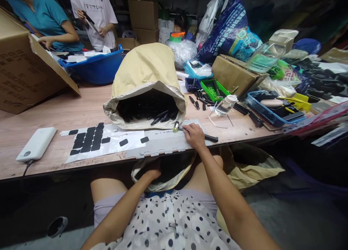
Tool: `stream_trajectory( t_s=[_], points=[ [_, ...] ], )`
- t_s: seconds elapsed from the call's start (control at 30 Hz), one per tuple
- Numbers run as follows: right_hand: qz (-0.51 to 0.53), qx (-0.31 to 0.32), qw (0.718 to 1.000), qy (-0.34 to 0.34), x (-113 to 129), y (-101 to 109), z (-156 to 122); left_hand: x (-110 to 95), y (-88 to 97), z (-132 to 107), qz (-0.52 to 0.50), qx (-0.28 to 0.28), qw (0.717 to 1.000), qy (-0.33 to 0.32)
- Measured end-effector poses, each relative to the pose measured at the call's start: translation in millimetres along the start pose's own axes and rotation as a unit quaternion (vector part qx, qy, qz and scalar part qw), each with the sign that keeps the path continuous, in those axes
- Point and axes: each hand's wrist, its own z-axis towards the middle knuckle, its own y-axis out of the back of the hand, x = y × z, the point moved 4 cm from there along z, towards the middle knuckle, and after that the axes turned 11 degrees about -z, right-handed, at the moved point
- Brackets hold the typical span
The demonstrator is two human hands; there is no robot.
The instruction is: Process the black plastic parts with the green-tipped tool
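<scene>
My right hand (194, 135) rests at the table's front edge, its fingers closed round a small hammer (211, 138). The hammer's metal head points left and its black handle sticks out to the right, over a grey board (163, 138). Below the edge, my left hand (154, 173) reaches into an open sack (163, 187) between my legs; its fingers are hidden in shadow. Just beyond the hammer lies a large yellowish sack (146, 66), its mouth facing me and full of black slender pieces (162, 116). Black rounded stickers (88, 138) sit on white sheets to the left.
A white power bank (37, 144) with a cable lies at left. Beyond are a cardboard box (32, 65) and a blue tub (100, 68), with two people behind. At right stand a clear bottle (225, 105), a green tray (214, 90) and a blue basket (274, 114).
</scene>
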Motion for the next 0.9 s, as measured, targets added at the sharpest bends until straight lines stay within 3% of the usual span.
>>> stream_trajectory(
  t_s=[0.13, 0.23, 0.27, 0.33, 0.37, 0.47, 0.53, 0.67, 0.83, 0.9],
  points=[
    [0.000, 0.000, 1.000, -0.005, 1.3, 0.1, -0.6, -34.7, 8.4, -21.5, 0.013, 0.107, 0.992, -0.060],
    [0.001, -0.001, 1.000, -0.006, 2.4, 0.8, -1.1, -77.3, 40.2, -29.2, -0.055, 0.178, 0.960, -0.208],
    [0.001, -0.001, 1.000, -0.006, 2.5, 1.1, -1.2, -92.0, 60.2, -27.3, -0.102, 0.151, 0.946, -0.269],
    [0.003, -0.001, 1.000, -0.005, 2.6, 1.7, -1.1, -108.8, 113.3, -13.3, -0.119, -0.072, 0.942, -0.304],
    [0.004, -0.001, 1.000, -0.003, 2.6, 1.9, -1.0, -112.1, 139.5, -5.6, -0.106, -0.201, 0.927, -0.297],
    [0.006, 0.002, 1.000, 0.005, 2.4, 1.4, -0.4, -109.9, 187.1, 25.5, -0.070, -0.354, 0.904, -0.228],
    [0.007, 0.003, 1.000, 0.008, 2.4, 0.9, -0.1, -102.9, 200.2, 45.3, -0.025, -0.393, 0.905, -0.164],
    [0.012, -0.001, 1.000, 0.006, 2.6, 1.7, 0.3, -96.8, 201.3, 64.0, 0.024, -0.378, 0.920, -0.104],
    [0.015, -0.001, 1.000, 0.007, 2.6, 3.3, 0.7, -95.4, 200.6, 37.8, 0.015, -0.404, 0.903, -0.144],
    [0.018, -0.003, 1.000, 0.006, 2.3, 3.3, 0.6, -87.6, 193.7, 21.6, -0.001, -0.380, 0.905, -0.190]
  ],
)
